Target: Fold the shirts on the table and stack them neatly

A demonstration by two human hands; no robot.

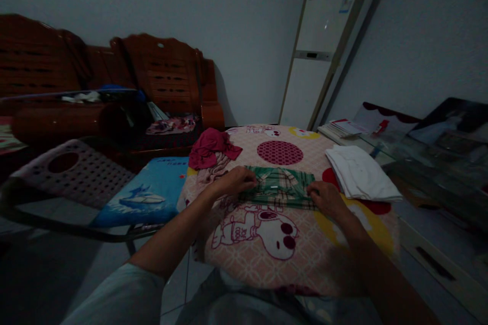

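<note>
A green plaid shirt (280,186), folded into a flat rectangle with its collar uppermost, lies on a pink patterned tablecloth (244,259). Its left end is between the curled fingers of my left hand (243,179). On the opposite end, my right hand (326,197) pinches the shirt's edge near the corner. A crumpled magenta garment (213,148) lies beyond my left hand, against some bunched pinkish cloth (215,167). To the right of my right hand rests a folded white cloth (360,172).
At the left stands a metal-framed chair (114,236) with a blue cushion (148,193). Wooden seating (163,71) lines the back wall. A tall white cabinet-like unit (312,81) stands behind the table. On the right are papers (345,128) and a glass-topped stand (427,157).
</note>
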